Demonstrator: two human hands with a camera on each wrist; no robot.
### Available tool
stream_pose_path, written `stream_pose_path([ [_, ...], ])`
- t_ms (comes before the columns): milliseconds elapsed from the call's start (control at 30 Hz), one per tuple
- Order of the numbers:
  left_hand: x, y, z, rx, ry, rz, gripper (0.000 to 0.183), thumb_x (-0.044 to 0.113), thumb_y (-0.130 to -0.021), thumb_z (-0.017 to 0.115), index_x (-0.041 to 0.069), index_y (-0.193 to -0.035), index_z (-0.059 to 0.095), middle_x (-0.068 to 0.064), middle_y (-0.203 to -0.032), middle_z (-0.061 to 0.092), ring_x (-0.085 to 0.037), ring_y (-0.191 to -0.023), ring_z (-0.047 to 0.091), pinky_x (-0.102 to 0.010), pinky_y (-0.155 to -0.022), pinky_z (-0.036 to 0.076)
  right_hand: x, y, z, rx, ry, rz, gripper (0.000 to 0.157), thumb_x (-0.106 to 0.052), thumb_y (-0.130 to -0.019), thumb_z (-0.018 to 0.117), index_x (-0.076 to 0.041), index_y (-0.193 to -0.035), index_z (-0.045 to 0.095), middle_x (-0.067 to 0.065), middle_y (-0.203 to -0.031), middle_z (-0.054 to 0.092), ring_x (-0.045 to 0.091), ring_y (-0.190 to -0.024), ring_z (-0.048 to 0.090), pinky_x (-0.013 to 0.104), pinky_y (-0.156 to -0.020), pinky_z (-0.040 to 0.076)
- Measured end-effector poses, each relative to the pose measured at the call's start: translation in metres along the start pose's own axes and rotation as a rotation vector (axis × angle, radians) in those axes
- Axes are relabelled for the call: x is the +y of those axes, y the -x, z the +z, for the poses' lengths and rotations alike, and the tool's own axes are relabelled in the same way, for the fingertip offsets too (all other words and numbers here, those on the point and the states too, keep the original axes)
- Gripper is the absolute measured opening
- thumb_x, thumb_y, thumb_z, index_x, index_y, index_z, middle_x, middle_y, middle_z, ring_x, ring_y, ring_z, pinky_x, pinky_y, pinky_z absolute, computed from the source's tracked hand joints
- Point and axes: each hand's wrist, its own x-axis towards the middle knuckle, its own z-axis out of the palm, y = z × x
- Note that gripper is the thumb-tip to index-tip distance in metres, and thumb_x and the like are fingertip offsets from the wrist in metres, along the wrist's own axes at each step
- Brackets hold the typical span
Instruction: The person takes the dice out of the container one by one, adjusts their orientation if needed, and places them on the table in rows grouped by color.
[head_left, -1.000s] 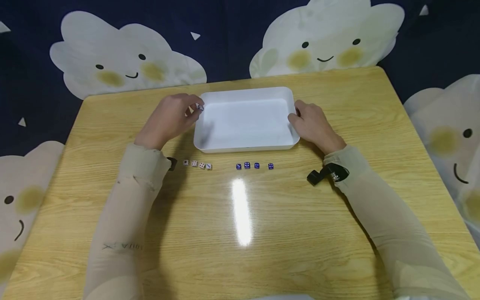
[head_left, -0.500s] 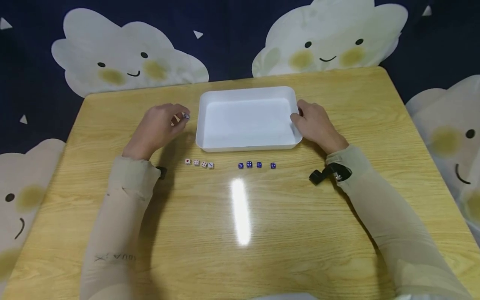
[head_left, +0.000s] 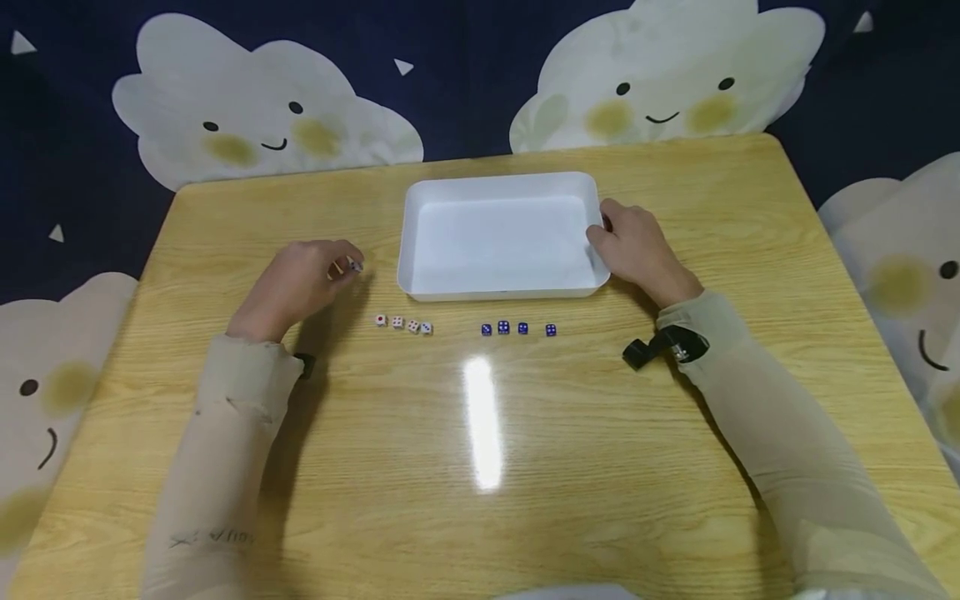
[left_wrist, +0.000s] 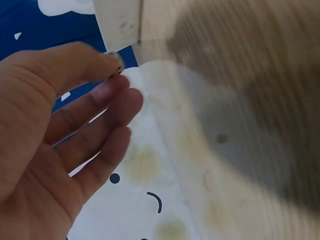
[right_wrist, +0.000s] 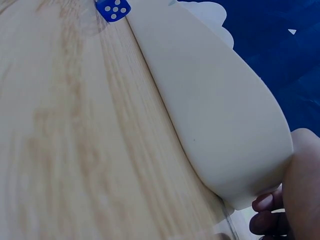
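Between thumb and fingertips, my left hand (head_left: 288,287) pinches a small white die (head_left: 355,266), held to the left of the white tray (head_left: 502,237). Most of that die is covered by the fingers; the left wrist view shows a dotted bit of the die (left_wrist: 119,66) at the thumb tip. My right hand (head_left: 639,250) grips the tray's right end, thumb at the rim and other fingers partly hidden behind the wall. In front of the tray lie a row of several white dice (head_left: 397,322) and, to their right, a row of several blue dice (head_left: 503,327).
Everything stands on a wooden table (head_left: 570,442) with a bright light reflection in the middle. Behind it hangs a dark blue cloth (head_left: 465,83) printed with smiling clouds. A white edge (head_left: 570,592) shows at the bottom of the head view.
My left hand has moved from the tray's left end leftwards and nearer to me, still pinching the die. My right hand has stayed on the tray; the dice rows lie as before.
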Motion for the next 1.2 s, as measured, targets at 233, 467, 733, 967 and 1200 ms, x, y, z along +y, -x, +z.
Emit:
stream_pose_path([
  [233,0.0,0.009,0.004,-0.138,0.021,-0.01,0.017,0.012,-0.098,0.066,0.01,-0.113,0.074,-0.01,-0.095,0.076,-0.023,-0.088,0.069,-0.044,-0.084,0.057,0.001,-0.001,0.0,-0.002,0.001,0.001,0.031,-0.03,-0.103,0.038,-0.003,-0.103,0.054,0.019,-0.092,0.056,0.034,-0.09,0.049,0.039,-0.073,0.035],
  [467,0.003,0.015,0.006,-0.179,0.037,0.009,0.016,0.012,-0.097,0.068,0.012,-0.111,0.075,-0.009,-0.098,0.078,-0.022,-0.09,0.071,-0.045,-0.085,0.057,0.001,-0.001,0.0,0.003,0.006,-0.001,0.031,-0.03,-0.102,0.038,-0.003,-0.103,0.054,0.019,-0.09,0.056,0.034,-0.089,0.049,0.039,-0.073,0.034],
  [733,0.006,0.018,0.008,-0.235,0.082,0.027,0.017,0.011,-0.094,0.072,0.012,-0.111,0.075,-0.009,-0.102,0.08,-0.025,-0.097,0.075,-0.046,-0.087,0.059,0.0,-0.001,0.0,-0.002,0.003,0.007,0.033,-0.03,-0.102,0.038,-0.002,-0.104,0.055,0.019,-0.092,0.057,0.034,-0.091,0.05,0.038,-0.073,0.035],
  [967,0.008,0.019,0.011,-0.249,0.084,0.041,0.017,0.013,-0.093,0.074,0.013,-0.109,0.075,-0.007,-0.1,0.079,-0.021,-0.093,0.074,-0.043,-0.083,0.059,0.001,-0.001,0.0,-0.003,0.003,0.008,0.033,-0.031,-0.102,0.037,-0.002,-0.106,0.054,0.019,-0.092,0.056,0.034,-0.09,0.05,0.039,-0.073,0.035],
  [1200,0.007,0.02,0.014,-0.261,0.072,0.037,0.013,0.015,-0.092,0.075,0.016,-0.105,0.076,-0.003,-0.095,0.078,-0.015,-0.084,0.068,-0.035,-0.075,0.054,0.001,-0.001,0.001,0.009,0.005,-0.005,0.032,-0.03,-0.102,0.038,-0.003,-0.102,0.055,0.019,-0.09,0.057,0.034,-0.088,0.05,0.039,-0.072,0.035],
])
